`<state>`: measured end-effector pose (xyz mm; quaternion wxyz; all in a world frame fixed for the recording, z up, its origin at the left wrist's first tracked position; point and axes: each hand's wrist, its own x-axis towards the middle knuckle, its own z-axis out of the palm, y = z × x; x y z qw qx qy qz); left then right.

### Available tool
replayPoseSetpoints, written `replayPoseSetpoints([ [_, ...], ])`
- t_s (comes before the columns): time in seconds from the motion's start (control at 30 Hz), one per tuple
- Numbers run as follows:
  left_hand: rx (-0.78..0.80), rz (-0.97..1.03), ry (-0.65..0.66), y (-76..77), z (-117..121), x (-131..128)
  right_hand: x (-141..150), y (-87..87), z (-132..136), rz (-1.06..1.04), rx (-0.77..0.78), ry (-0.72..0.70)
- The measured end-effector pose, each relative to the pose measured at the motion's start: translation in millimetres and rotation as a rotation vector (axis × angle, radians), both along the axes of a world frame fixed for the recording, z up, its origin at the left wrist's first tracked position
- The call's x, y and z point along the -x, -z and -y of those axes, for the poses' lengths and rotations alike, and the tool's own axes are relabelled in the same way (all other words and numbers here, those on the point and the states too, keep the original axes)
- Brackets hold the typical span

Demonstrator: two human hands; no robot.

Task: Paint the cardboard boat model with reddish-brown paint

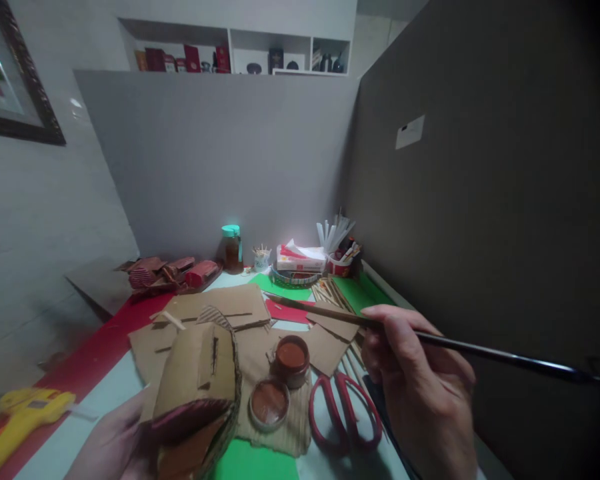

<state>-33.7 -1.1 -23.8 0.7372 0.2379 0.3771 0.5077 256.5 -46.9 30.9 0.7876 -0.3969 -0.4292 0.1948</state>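
Observation:
My left hand (113, 437) grips a cardboard model (195, 373) with a curved top, a slot cut in it and a reddish-brown painted inside; most of those fingers are hidden behind it. Between the thumb and fingers of my right hand (420, 380) is a long dark paintbrush (460, 343), its tip pointing left above the cardboard sheets. An opened jar of brown paint (293, 357) stands between the hands on a cardboard piece (300, 427). Its paint-stained lid (270, 403) lies just in front. Red-handled scissors (347, 413) rest beside my right hand.
A yellow glue gun (25, 417) lies at the left edge. Flat cardboard sheets (215, 303) and wooden sticks (333, 293) cover the middle. Along the back are painted cardboard pieces (200, 272), a teal-lidded bottle (233, 253) and a tissue pack (301, 259). Grey partitions (220, 153) enclose the table.

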Motion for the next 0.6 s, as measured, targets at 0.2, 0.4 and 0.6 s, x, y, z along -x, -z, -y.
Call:
replayPoseSetpoints([
  [0.2, -0.033, 0.048, 0.007, -43.7, 0, -31, 9, 3.1, -4, 0.138, -0.004, -0.022],
  [0.4, -0.023, 0.006, 0.101, -33.5, 7, -30, 23, 10.2, -7, 0.486, -0.176, -0.077],
  [0.6, -0.080, 0.077, 0.193, -31.0, 10, -44, 30, 10.6, -3, 0.700, -0.252, -0.165],
])
